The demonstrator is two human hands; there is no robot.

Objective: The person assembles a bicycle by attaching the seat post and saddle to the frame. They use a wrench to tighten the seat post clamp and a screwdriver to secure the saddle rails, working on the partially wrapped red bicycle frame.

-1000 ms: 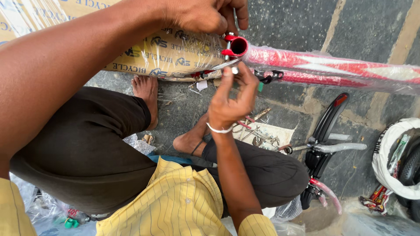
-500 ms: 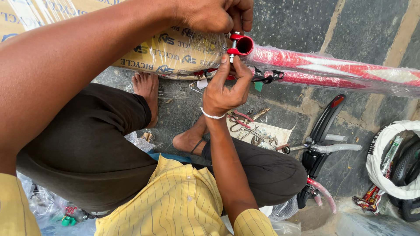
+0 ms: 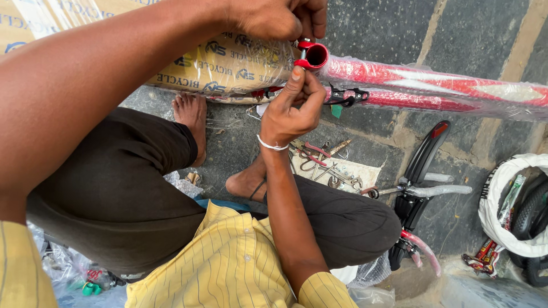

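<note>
A red bicycle frame wrapped in clear plastic lies across the top of the view, its left part covered in yellow cardboard. A red seat clamp rings the open tube end. My left hand is closed over the frame just above and left of the clamp, fingers touching its top. My right hand, with a white band at the wrist, is right under the clamp, thumb tip against its lower edge and fingers pinched together. What the fingers pinch is hidden.
I sit on a stone floor with bare feet under the frame. Pliers and spanners lie on a paper sheet. A black mudguard, a grey handlebar grip and a white-wrapped tyre are to the right.
My right hand has dropped slightly and curled tighter below the clamp; the silver piece seen between its fingers earlier is no longer visible. My left hand stays on the frame.
</note>
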